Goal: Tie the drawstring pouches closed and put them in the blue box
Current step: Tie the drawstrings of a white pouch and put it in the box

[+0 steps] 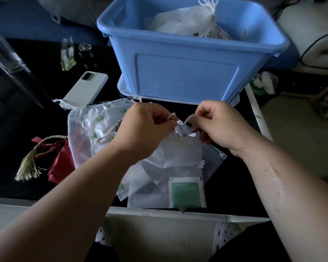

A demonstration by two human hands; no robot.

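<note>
White drawstring [188,118] ends: my left grip [144,129] and right grip [223,125] each pinch one, just before the blue box [187,72].

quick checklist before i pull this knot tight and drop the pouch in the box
1. Left hand pinches one cord: ok.
2. Right hand pinches the other cord: ok.
3. Knot formed between the hands: cannot tell, the fingers hide it.
4. Pouch mouth drawn shut: cannot tell.
5. Box open on top, with space beside the tied pouch inside: ok.
</note>
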